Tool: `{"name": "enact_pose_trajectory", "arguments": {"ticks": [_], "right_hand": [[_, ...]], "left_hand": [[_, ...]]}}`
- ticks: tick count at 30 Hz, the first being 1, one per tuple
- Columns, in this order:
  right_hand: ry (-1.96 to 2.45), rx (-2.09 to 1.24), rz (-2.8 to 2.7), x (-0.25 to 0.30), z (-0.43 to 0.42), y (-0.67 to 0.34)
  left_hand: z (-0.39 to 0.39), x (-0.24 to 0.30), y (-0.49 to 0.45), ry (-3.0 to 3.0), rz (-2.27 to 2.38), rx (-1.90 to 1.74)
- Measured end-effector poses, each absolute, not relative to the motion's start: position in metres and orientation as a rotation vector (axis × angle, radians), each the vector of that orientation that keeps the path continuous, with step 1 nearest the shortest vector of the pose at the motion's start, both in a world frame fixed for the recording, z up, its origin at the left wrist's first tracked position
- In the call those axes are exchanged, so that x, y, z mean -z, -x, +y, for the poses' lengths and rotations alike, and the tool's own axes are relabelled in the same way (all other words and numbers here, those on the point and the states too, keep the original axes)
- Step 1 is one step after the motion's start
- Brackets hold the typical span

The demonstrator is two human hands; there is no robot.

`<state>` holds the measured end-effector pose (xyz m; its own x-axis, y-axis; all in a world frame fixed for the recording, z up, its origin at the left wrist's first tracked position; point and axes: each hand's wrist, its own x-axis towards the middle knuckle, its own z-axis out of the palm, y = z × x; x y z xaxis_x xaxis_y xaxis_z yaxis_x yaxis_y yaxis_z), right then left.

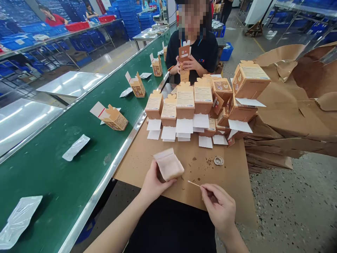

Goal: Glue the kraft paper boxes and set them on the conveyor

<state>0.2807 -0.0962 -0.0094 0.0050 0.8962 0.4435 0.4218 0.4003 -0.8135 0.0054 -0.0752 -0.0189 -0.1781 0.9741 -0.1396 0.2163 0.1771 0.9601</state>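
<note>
My left hand [155,182] is closed round a small carton [170,165], tilted so that its pale inside faces me. Between the thumb and fingers of my right hand [219,203] is a cotton swab [194,183], its white tip pointing left towards the carton, a short gap away. Beyond my right hand, a small round metal lid or dish [218,160] lies on the brown cardboard tabletop [147,158], with dark specks and stains beside it. What the dish contains cannot be made out.
Orange-brown cartons [185,102] with white flaps stand stacked at the table's far side. Left runs a green conveyor belt [97,175] with open cartons [114,117] and silver pouches [76,147]. Opposite, a co-worker [173,45] holds a carton. Brown paper [297,105] is heaped at right.
</note>
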Motion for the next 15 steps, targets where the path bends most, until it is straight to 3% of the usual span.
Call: {"name": "enact_pose_trajectory", "arguments": {"ticks": [10, 15], "right_hand": [[1.176, -0.557, -1.597, -0.003, -0.101, -0.274], [1.222, -0.595, -1.553, 0.002, -0.101, -0.279]], "left_hand": [[-0.078, 0.033, -0.008, -1.300, 1.593, -1.074], [-0.087, 0.034, 0.058, -1.040, 1.893, -1.424]]}}
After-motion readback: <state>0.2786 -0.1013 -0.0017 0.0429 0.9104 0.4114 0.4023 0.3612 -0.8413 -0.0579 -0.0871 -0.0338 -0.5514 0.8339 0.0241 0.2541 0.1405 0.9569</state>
